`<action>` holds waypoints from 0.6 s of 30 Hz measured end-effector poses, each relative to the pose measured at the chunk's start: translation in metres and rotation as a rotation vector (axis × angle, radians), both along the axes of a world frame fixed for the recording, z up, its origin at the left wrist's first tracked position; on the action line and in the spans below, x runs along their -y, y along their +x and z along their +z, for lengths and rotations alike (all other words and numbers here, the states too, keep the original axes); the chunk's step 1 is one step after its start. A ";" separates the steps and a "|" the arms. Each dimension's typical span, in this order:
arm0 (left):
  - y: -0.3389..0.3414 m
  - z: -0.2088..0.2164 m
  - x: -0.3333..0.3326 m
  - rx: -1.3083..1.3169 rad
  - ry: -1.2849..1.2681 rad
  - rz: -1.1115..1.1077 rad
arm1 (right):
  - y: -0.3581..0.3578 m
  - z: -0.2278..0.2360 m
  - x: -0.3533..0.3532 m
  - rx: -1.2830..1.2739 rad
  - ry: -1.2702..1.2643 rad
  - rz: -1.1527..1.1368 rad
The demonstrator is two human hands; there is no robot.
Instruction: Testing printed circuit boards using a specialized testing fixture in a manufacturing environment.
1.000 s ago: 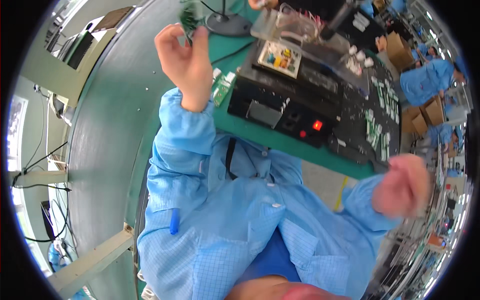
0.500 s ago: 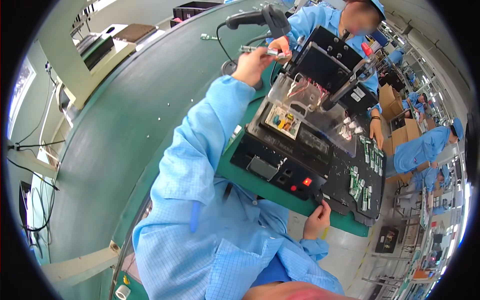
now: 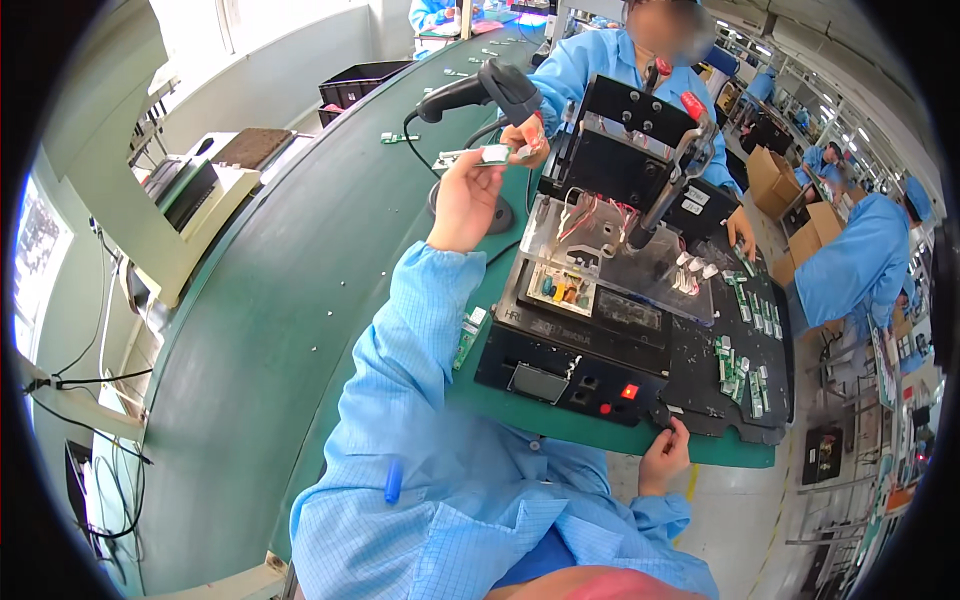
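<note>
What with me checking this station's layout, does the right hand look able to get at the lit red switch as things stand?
Probably yes: the right hand is close, below and right of the lit red switch in the picture, and nothing visible covers the switch.

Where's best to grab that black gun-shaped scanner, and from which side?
The scanner is likely best held around its slim handle, coming from the picture's left: the handle juts that way, away from the wider head, with a cable at its end.
</note>
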State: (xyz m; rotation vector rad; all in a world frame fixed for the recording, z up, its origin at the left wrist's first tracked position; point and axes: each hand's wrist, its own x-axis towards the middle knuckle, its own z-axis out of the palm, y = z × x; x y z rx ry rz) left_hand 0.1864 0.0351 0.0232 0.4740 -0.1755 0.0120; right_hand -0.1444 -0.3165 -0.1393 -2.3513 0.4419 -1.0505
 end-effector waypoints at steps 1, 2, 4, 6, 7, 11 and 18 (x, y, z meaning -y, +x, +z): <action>-0.002 0.000 -0.004 0.011 -0.024 0.010 | -0.001 0.001 0.000 -0.002 0.004 -0.004; -0.004 0.001 -0.007 0.023 -0.049 0.021 | 0.000 0.001 0.000 -0.011 0.022 -0.008; -0.008 -0.001 -0.007 0.001 -0.056 0.028 | -0.001 0.002 -0.001 -0.022 0.044 -0.014; -0.009 -0.003 -0.009 0.025 -0.037 0.037 | 0.001 0.003 -0.002 -0.007 0.049 -0.016; -0.008 -0.003 -0.008 0.027 -0.035 0.038 | 0.002 0.002 -0.002 -0.005 0.051 -0.015; -0.001 -0.009 -0.003 -0.036 0.015 0.047 | 0.005 -0.003 -0.001 0.076 0.019 0.009; 0.011 -0.008 0.013 -0.079 0.135 0.038 | 0.004 -0.005 -0.001 0.075 -0.024 -0.015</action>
